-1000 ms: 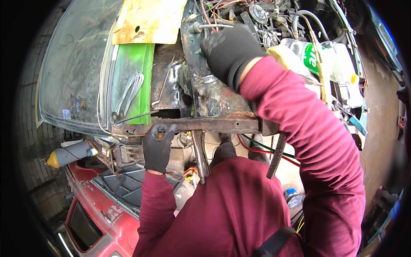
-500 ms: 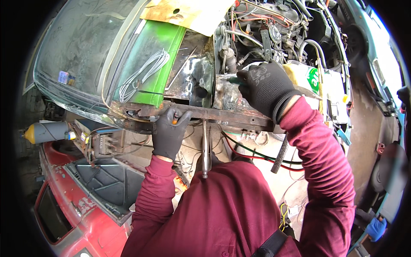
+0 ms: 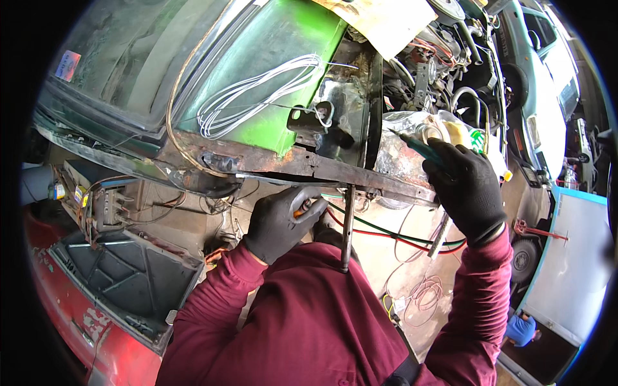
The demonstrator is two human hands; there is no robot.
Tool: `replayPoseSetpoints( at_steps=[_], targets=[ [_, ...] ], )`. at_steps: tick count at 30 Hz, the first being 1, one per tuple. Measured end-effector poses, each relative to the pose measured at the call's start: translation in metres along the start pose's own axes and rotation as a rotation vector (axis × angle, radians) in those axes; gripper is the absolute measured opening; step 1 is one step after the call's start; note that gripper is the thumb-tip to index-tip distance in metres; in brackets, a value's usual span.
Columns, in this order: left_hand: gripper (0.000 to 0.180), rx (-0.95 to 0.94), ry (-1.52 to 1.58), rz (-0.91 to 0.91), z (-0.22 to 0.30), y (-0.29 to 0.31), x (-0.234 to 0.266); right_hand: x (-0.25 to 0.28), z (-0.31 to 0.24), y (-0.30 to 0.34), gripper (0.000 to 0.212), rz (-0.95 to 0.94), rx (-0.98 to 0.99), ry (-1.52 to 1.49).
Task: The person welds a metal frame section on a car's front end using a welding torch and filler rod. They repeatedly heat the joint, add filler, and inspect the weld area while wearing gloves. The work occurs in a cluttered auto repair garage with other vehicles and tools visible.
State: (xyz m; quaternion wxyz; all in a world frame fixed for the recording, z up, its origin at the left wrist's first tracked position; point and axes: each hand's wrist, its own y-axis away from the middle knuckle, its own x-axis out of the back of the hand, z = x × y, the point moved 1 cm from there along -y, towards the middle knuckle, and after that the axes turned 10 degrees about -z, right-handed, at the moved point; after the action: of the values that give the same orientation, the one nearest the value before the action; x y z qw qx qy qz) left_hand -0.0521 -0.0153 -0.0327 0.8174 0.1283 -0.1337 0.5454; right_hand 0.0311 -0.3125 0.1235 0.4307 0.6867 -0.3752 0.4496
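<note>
My left hand [image 3: 283, 222], in a black glove, is curled just below the rusty car body rail [image 3: 322, 168]. Between its thumb and fingers shows a small orange piece [image 3: 300, 211], mostly hidden by the glove. My right hand [image 3: 468, 190], also gloved, grips a slim green-handled tool [image 3: 418, 148] with a dark pointed tip. That tip points left over the crumpled clear plastic [image 3: 405, 122] in the engine bay. A metal bar [image 3: 348, 228] reaches from the rail toward my front, between the two hands.
A coil of pale wire [image 3: 257, 96] lies on the green panel [image 3: 283, 38]. Cardboard [image 3: 383, 22] covers part of the engine [image 3: 444, 48]. Green and red hoses [image 3: 399, 241] cross the floor below the rail. At left stands a red vehicle [image 3: 58, 309]; a person in blue [image 3: 520, 329] is at lower right.
My right hand has drawn back from the engine bay, and its tool's tip now shows clearly. My left hand has come off the rail to just below it. The whole view has shifted.
</note>
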Motion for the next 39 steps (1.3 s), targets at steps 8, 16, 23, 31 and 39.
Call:
replayPoseSetpoints(
  at_steps=[8, 16, 23, 31, 39],
  targets=[
    [0.024, -0.029, 0.049, 0.001, -0.01, 0.013, 0.011, -0.008, -0.028, 0.053, 0.046, 0.28, -0.208, -0.262],
    [0.024, -0.105, -0.081, 0.189, 0.028, -0.013, -0.01, -0.023, 0.007, 0.141, 0.046, 0.537, -0.312, -0.52],
    [0.024, -0.125, -0.085, 0.403, 0.028, -0.065, -0.05, -0.068, 0.068, 0.214, 0.047, 0.324, -0.06, -0.623],
    [0.028, -0.036, -0.061, 0.724, 0.02, -0.093, -0.067, -0.114, 0.178, 0.288, 0.056, -0.027, 0.094, -1.074],
    [0.028, 0.019, -0.11, 0.802, 0.016, -0.102, -0.066, -0.142, 0.227, 0.294, 0.06, 0.007, 0.218, -1.267]
  ],
)
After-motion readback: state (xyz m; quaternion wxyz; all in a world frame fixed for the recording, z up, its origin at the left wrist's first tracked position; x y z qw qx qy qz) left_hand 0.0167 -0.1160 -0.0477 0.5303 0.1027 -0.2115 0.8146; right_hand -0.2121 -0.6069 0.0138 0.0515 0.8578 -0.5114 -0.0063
